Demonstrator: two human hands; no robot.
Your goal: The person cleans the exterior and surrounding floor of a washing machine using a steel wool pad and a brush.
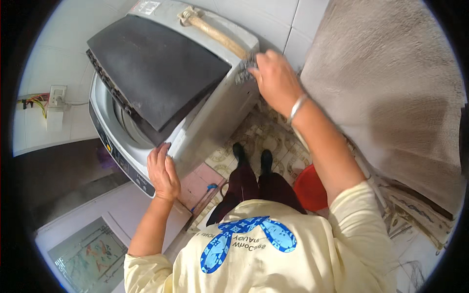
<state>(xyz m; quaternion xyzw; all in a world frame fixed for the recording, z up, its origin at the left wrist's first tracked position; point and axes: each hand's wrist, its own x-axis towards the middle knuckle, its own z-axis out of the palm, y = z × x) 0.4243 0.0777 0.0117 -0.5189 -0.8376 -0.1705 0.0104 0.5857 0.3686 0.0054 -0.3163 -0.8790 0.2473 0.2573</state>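
Observation:
A grey top-loading washing machine (215, 122) stands at the upper left, its dark lid (156, 68) raised at a slant over the tub opening. On the machine's front rim, by the lid's lower corner, rests my left hand (163, 171), fingers stretched out. My right hand (276, 80) is closed on a grey, wiry-looking scourer (246, 69) at the machine's right edge. Part of the scourer is hidden under the fingers. A beige wrapped hose-like length (215, 34) lies along the machine's back and ends close to the scourer.
A large beige fleecy cloth (386, 73) hangs at the right. A red basin (311, 189) sits on the patterned floor beside my legs. On the left wall, coloured wires (36, 101) run to a white socket (57, 96). A glass-panelled door (88, 249) is at the lower left.

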